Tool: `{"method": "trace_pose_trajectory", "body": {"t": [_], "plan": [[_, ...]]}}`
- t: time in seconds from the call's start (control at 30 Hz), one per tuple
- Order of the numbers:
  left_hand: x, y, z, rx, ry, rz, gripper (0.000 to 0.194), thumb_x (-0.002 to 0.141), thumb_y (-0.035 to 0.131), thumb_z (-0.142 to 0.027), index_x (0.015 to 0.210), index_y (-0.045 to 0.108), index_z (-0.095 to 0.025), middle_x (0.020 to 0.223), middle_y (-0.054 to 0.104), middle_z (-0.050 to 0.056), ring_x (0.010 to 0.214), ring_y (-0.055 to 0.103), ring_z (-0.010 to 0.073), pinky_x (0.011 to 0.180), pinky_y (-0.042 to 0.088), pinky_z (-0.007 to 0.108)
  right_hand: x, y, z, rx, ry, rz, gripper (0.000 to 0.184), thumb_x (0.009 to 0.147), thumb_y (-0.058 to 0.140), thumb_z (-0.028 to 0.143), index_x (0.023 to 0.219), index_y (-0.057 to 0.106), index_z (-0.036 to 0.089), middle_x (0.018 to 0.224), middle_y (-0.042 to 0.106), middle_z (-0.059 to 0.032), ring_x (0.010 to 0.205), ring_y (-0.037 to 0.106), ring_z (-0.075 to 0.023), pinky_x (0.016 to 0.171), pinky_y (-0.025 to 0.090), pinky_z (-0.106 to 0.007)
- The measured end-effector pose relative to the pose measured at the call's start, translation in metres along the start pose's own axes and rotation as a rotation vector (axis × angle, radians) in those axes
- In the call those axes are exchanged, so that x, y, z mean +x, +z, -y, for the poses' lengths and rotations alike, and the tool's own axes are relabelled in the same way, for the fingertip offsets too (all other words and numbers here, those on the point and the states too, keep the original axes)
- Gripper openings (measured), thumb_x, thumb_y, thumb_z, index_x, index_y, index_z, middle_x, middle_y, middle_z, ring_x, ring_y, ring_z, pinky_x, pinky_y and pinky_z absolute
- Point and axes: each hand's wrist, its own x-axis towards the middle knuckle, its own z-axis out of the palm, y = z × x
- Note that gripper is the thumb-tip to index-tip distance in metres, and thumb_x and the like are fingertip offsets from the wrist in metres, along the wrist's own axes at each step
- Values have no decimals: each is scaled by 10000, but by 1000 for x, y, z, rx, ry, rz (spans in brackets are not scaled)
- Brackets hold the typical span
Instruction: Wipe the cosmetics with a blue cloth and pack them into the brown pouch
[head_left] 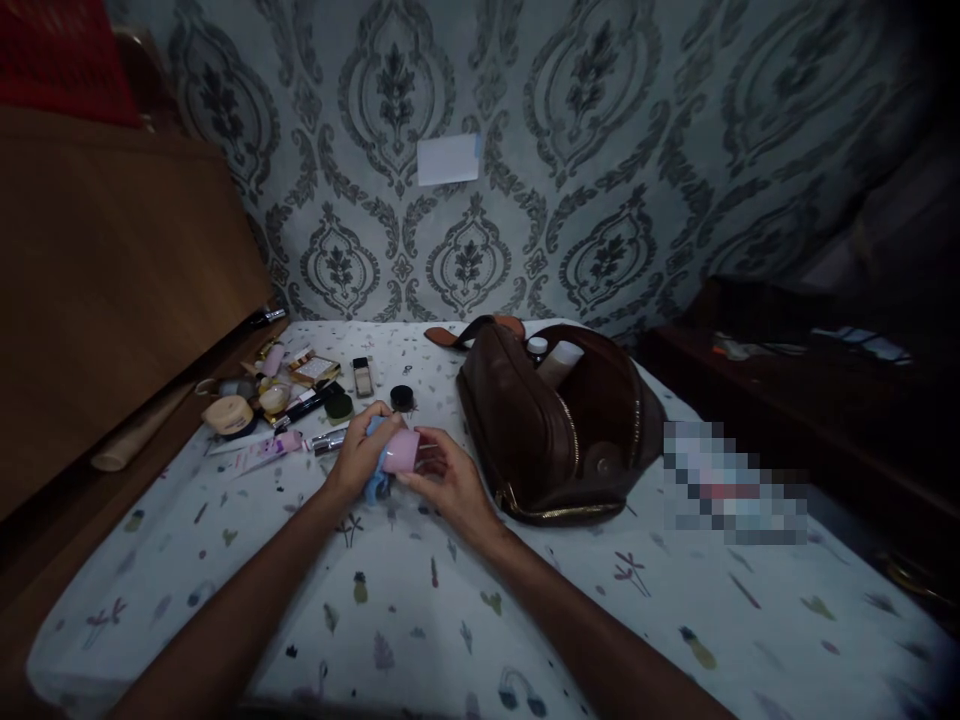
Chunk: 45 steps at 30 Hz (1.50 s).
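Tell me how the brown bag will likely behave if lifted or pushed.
The brown bag has curved, leather-like walls, so it may flex when lifted. Its mouth gapes, so the pale tube and white-capped bottle might spill if it tips. Sitting low and broad, it would probably slide, not roll.

Left grip (360, 455) holds a pink container (402, 452) and blue cloth (376, 487).
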Motion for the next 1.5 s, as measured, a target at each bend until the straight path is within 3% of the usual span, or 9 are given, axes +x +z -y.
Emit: {"method": "trace_pose_trajectory", "body": {"t": [0.1,0.3,0.63,0.77,0.83,1.0,1.23,1.33,1.5], "plan": [[2,-1,2,-40,34,33,382,786,672,-549,710,593,-183,674,586,-21,627,534,125,588,411,219,-1,1,-3,16,-30,28,583,668,815,283,1183,550,225,1119,622,-64,910,635,-186,817,541,-340],[5,-1,14,-123,-8,-41,404,788,675,-558,699,593,-172,678,572,-29,589,500,106,565,401,213,-2,1,-2,-31,-94,82,560,708,779,259,1202,518,231,1208,594,-75,989,622,-201,825,539,-344],[-2,7,0,-21,18,-122,431,761,670,-605,708,594,-184,662,570,-25,651,542,136,632,449,222,-9,1,16,-588,-156,32,508,700,703,134,1182,560,212,1130,563,-80,1063,556,-250,915,501,-416],[-11,8,-11,-35,-36,-125,428,755,680,-613,769,585,-195,690,589,-25,623,542,137,595,448,217,-11,3,13,-481,-188,84,652,683,716,98,1294,534,235,1222,624,-64,1138,577,-240,996,471,-389],[-13,8,-13,42,-35,-107,406,796,645,-602,792,601,-198,704,594,-19,658,556,151,613,454,220,-10,2,13,-359,-120,43,678,633,791,140,1262,559,241,1208,657,-34,1116,613,-237,981,482,-372],[-11,13,-10,265,26,-19,383,783,624,-587,838,668,-210,903,699,39,924,623,246,847,503,293,-6,-1,18,-167,-28,-67,754,578,877,210,1264,568,252,1167,680,0,1060,646,-213,946,499,-340],[-9,17,-5,85,-146,-126,202,670,743,-409,795,689,-259,956,745,75,1169,606,325,957,538,368,-8,-6,19,-385,-107,-39,842,570,921,298,1330,561,326,1210,556,-35,1150,549,-232,993,477,-353],[-9,18,0,-43,-295,-183,265,707,723,-409,921,696,-255,952,759,71,1105,660,316,861,594,390,-8,-9,21,-427,-106,-17,825,594,909,373,1337,550,371,1195,483,-24,1111,538,-214,968,489,-334],[-11,22,7,-175,-511,-227,368,795,640,-464,1071,705,-230,922,780,35,903,738,286,755,627,399,-8,-10,25,-442,-168,57,857,615,896,425,1378,510,357,1199,506,-32,1128,513,-225,987,479,-344]]}}
